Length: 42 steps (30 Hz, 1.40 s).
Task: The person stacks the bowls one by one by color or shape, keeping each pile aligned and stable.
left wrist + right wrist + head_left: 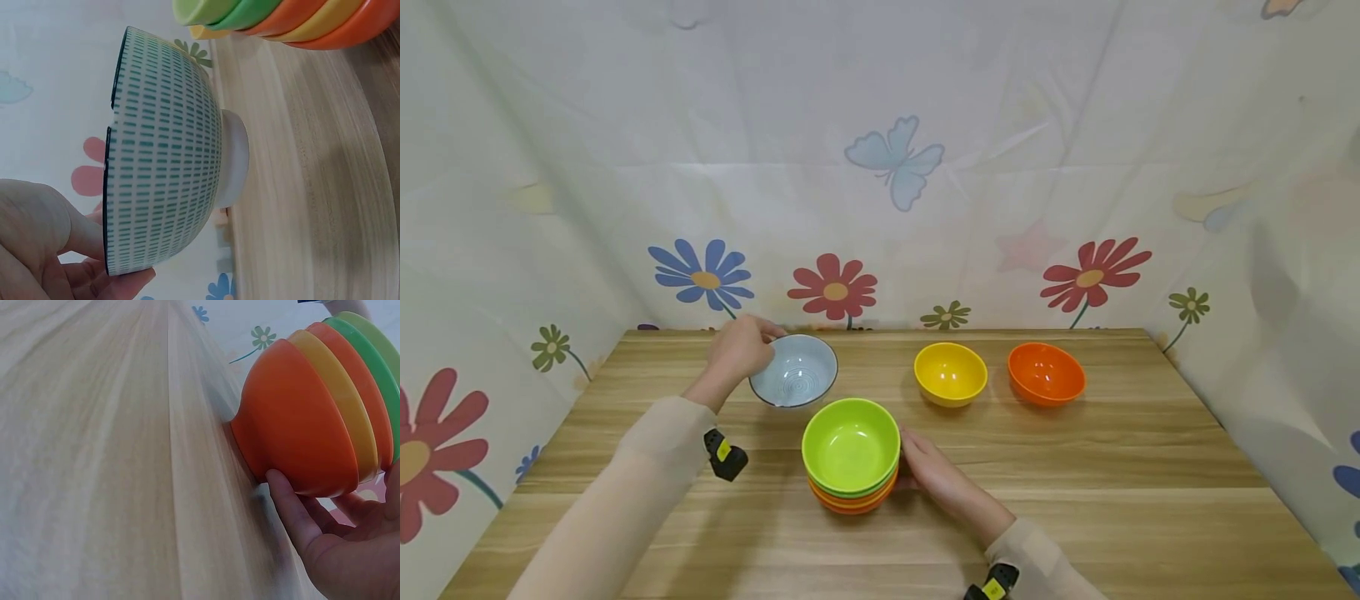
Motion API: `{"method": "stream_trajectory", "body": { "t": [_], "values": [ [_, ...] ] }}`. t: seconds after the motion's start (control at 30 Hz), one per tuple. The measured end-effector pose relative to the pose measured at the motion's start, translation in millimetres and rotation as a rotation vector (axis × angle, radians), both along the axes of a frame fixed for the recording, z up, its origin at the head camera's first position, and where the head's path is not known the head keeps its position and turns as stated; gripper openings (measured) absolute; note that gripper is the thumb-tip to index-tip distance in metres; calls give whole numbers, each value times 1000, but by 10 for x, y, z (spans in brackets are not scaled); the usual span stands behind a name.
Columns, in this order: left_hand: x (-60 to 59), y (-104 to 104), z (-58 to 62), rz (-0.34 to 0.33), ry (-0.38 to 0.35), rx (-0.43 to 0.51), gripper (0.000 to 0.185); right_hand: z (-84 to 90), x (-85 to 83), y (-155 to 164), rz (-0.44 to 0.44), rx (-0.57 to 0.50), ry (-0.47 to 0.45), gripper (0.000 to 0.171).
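With thumb and fingers my left hand [741,348] pinches the rim of a ceramic bowl [796,372]. Its inside is pale grey-blue with a dark rim; outside, the bowl [165,156] has rows of green dashes, and its foot appears raised off the table. A stack of several nested bowls [852,450] stands at the front middle, lime green on top, then green, orange and yellow, with orange lowest. My right hand [936,473] touches the right side of this stack. In the right wrist view, fairly straight fingers [290,509] rest against the lowest orange bowl [294,419].
A yellow bowl [951,375] and an orange bowl [1047,374] stand apart on the wooden table [1120,517], to the right and behind the stack. A flower-printed curtain [970,242] hangs along the table's back and sides.
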<state>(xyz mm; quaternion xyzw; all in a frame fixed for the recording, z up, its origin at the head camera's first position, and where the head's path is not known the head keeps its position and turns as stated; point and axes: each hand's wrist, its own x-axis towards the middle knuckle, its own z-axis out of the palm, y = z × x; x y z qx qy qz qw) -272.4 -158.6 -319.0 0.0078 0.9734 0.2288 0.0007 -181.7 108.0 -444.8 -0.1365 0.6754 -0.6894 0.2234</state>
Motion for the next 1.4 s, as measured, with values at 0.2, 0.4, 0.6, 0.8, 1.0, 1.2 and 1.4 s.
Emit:
{"method": "stream_trajectory", "body": {
  "t": [0.2,0.4,0.6,0.8,1.0,1.2,1.4],
  "values": [
    [51,51,73,-15,1,23,33,6,8,-1,0,6,0,59],
    [86,117,147,-30,3,28,31,14,11,-1,3,1,-6,59],
    [134,176,239,-62,25,8,31,15,10,5,13,-2,-4,60],
    [179,234,313,-73,30,14,31,9,2,9,20,-3,4,60],
    [234,301,365,-84,22,66,32,8,1,11,24,0,3,61],
    [306,382,380,-139,27,128,34,7,2,12,17,4,4,62],
    [378,457,332,-179,-10,179,31,1,0,-3,12,-2,3,59]
  ]
}}
